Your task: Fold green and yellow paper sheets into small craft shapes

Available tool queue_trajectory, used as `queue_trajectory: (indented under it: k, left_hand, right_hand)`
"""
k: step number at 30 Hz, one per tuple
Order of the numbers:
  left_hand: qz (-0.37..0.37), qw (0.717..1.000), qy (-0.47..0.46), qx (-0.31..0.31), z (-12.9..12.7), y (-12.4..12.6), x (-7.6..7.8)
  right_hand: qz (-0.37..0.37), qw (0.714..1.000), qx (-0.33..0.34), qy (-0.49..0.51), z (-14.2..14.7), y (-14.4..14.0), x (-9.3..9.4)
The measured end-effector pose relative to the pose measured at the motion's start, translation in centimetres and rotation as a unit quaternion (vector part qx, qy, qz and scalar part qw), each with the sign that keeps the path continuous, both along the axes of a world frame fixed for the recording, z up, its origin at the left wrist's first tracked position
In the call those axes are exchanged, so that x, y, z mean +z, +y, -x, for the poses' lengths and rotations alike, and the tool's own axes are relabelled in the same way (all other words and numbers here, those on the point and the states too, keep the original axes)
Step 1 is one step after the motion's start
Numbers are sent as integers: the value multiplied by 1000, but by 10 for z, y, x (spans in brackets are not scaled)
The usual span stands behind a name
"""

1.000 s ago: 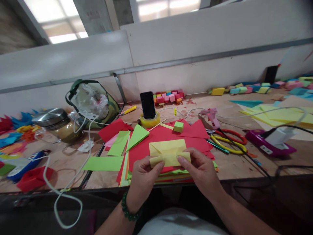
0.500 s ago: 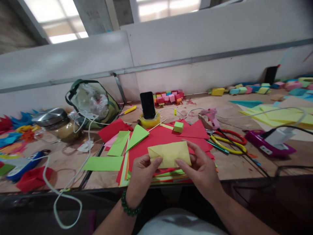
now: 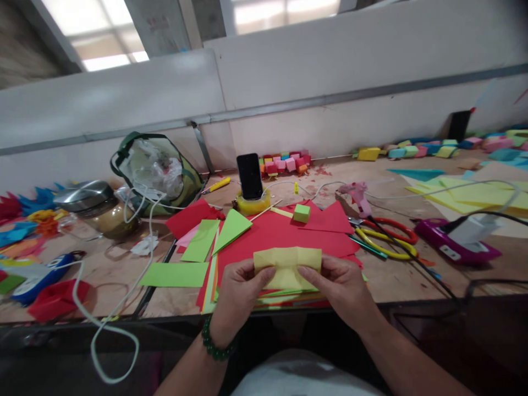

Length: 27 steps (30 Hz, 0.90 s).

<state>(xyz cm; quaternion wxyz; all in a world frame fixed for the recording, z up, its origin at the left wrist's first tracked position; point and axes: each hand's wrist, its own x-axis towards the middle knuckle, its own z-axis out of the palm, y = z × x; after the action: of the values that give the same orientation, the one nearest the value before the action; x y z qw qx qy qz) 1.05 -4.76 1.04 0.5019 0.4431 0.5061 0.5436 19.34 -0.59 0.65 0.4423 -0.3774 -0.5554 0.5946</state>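
Observation:
A creased piece of yellow paper [image 3: 287, 265] is stretched between my two hands, above the near edge of the table. My left hand [image 3: 242, 289] is closed on its left end, thumb in front and fingers behind. On the right end, my right hand [image 3: 343, 284] pinches the paper the same way. Behind it lie red paper sheets [image 3: 259, 234] in a stack with other colours. A small green paper cube [image 3: 301, 213] sits on the red sheets. Green paper strips [image 3: 175, 274] lie left of my left hand.
Scissors with red and yellow handles [image 3: 388, 239] and a pink glue gun [image 3: 358, 199] lie to the right, near a purple power strip [image 3: 456, 242]. A phone [image 3: 249, 176] stands behind the stack. On the left are a glass jar [image 3: 97, 212] and a white cable [image 3: 93, 330].
The yellow paper has tilted and its folded left corner no longer shows; vertical creases now face me. My right hand has shifted its grip, its fingers now tucked behind the paper.

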Motion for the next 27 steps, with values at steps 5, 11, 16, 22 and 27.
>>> queue_trajectory:
  k: [5, 11, 16, 22, 27]
  left_hand:
    - [19, 999, -17, -20, 4, 2, 0]
    - [70, 994, -32, -77, 8, 0, 2]
    - [68, 997, 1, -47, 8, -1, 3]
    - [79, 995, -36, -53, 7, 1, 4]
    - [85, 993, -57, -55, 5, 1, 7]
  right_hand:
    - [26, 999, 38, 20, -3, 1, -1]
    - [48, 996, 58, 52, -5, 1, -3]
    - [52, 993, 96, 53, -4, 2, -3]
    - [55, 992, 103, 40, -5, 0, -2]
    - [45, 993, 100, 49, -6, -3, 2]
